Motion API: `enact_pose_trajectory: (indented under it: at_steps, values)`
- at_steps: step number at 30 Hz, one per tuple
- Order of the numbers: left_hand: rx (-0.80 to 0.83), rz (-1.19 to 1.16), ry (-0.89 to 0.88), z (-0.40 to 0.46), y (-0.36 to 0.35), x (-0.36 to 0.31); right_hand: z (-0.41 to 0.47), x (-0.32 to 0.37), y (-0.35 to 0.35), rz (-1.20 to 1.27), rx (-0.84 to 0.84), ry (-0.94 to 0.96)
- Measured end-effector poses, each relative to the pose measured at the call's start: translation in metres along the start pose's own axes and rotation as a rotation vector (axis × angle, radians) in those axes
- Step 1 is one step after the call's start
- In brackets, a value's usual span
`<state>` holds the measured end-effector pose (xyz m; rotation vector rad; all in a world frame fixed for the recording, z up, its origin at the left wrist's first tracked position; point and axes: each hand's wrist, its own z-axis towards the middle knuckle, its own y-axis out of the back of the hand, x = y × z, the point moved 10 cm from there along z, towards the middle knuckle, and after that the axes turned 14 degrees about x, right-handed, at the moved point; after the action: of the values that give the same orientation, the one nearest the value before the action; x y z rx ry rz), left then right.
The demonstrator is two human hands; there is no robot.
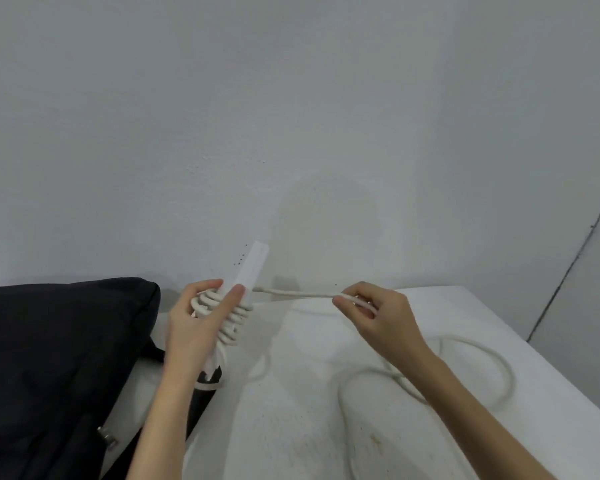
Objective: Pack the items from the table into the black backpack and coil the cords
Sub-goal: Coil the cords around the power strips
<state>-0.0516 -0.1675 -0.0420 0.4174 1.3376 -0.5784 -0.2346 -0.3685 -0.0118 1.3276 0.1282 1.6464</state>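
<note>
My left hand grips a white power strip held upright above the table's left part, with several turns of its white cord wound around its lower half. My right hand pinches the same cord to the right of the strip, so a short stretch runs taut between both hands. The loose length of cord lies in a wide loop on the white table under my right forearm. The black backpack lies at the left, beside my left hand.
A plain white wall rises right behind the table. The table's right edge runs diagonally toward the lower right corner. A backpack strap with a metal buckle lies under my left forearm.
</note>
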Motion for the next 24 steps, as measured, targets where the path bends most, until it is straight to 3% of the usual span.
enact_pose_trajectory:
  at_steps: [3, 8, 13, 15, 17, 20, 22, 24]
  values:
    - [-0.029, 0.156, 0.038, 0.001, -0.003, 0.013, -0.009, 0.03, -0.017, -0.077, 0.103, 0.174]
    - [0.161, 0.664, 0.02, -0.004, -0.044, 0.01, -0.009, 0.068, -0.02, -0.181, 0.202, 0.346]
    - [0.158, 0.78, -0.092, -0.016, -0.079, 0.001, -0.015, 0.09, -0.039, -0.292, 0.266, 0.395]
    - [0.084, 0.743, -0.096, -0.016, -0.074, 0.001, -0.018, 0.084, -0.039, -0.256, 0.244, 0.331]
    - [-0.021, 0.706, -0.092, -0.017, -0.061, -0.001, -0.019, 0.066, -0.04, -0.03, 0.294, 0.193]
    - [-0.136, 0.718, -0.102, -0.017, -0.04, -0.007, -0.042, 0.038, -0.078, 0.507, 0.663, -0.102]
    - [-0.152, 0.726, -0.082, -0.013, -0.028, -0.004, -0.06, 0.022, -0.091, 0.536, 0.788, -0.176]
    - [-0.13, 0.739, -0.054, -0.009, -0.021, 0.0, -0.056, 0.005, -0.079, 0.443, 0.704, -0.168]
